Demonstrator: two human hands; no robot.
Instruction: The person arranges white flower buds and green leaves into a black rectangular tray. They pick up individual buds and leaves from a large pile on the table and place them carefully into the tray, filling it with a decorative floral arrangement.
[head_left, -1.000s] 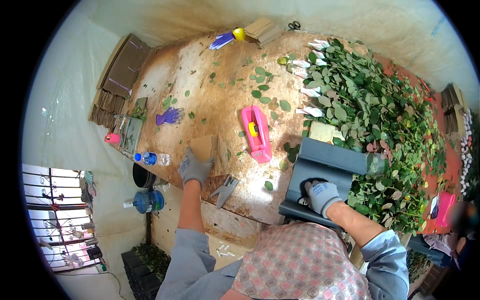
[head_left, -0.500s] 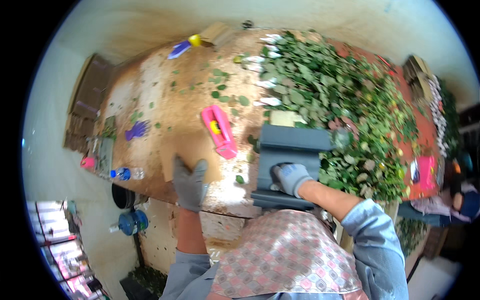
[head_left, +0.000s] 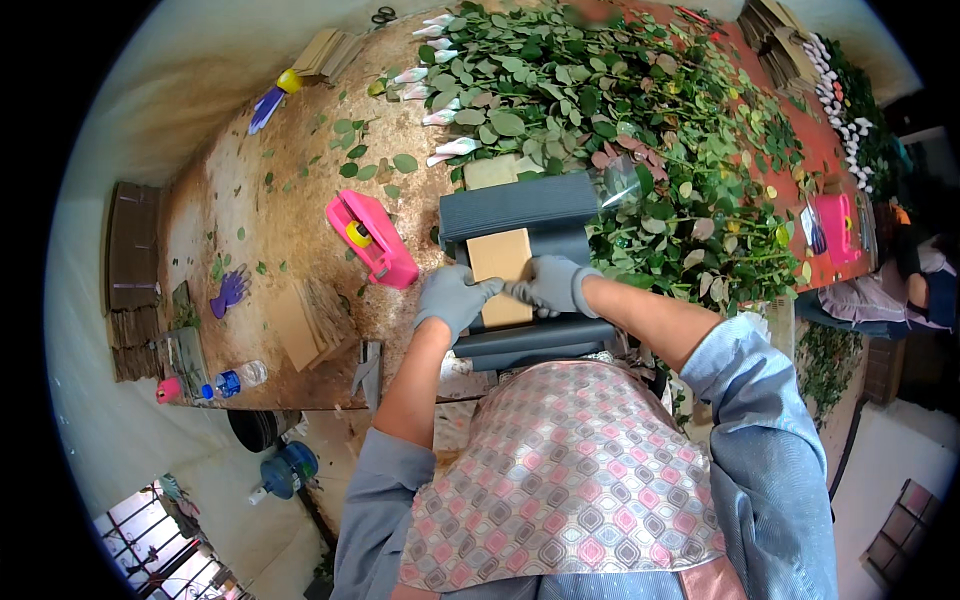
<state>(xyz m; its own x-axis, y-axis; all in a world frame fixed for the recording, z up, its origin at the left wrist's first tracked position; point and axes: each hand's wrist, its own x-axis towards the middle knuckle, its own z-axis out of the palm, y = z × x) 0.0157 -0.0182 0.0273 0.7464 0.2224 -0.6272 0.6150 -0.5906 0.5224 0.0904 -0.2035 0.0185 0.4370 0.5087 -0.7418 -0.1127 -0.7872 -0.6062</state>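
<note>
A piece of brown cardboard point(head_left: 500, 256) lies in the dark grey trough-shaped holder point(head_left: 515, 207) in front of me. My left hand point(head_left: 455, 298), in a grey glove, is closed at the cardboard's left edge. My right hand point(head_left: 554, 285), gloved the same way, is closed at its right edge. The fingertips of both almost meet over the cardboard's middle. Left of the holder stands a pink tape dispenser point(head_left: 395, 257) with a yellow core. A stack of cardboard sheets point(head_left: 312, 325) sits near the table's front edge.
Leafy rose stems point(head_left: 640, 150) cover the right side, several white-wrapped heads point(head_left: 455, 148) pointing left. Farther left lie a purple glove point(head_left: 232, 290) and a water bottle point(head_left: 238, 380). Another cardboard stack point(head_left: 328, 53) is at the back. A person point(head_left: 885, 300) is at the far right.
My left hand has left the cardboard stack and come right to the holder. A piece of cardboard is now in the holder between both hands. The view has shifted to the right.
</note>
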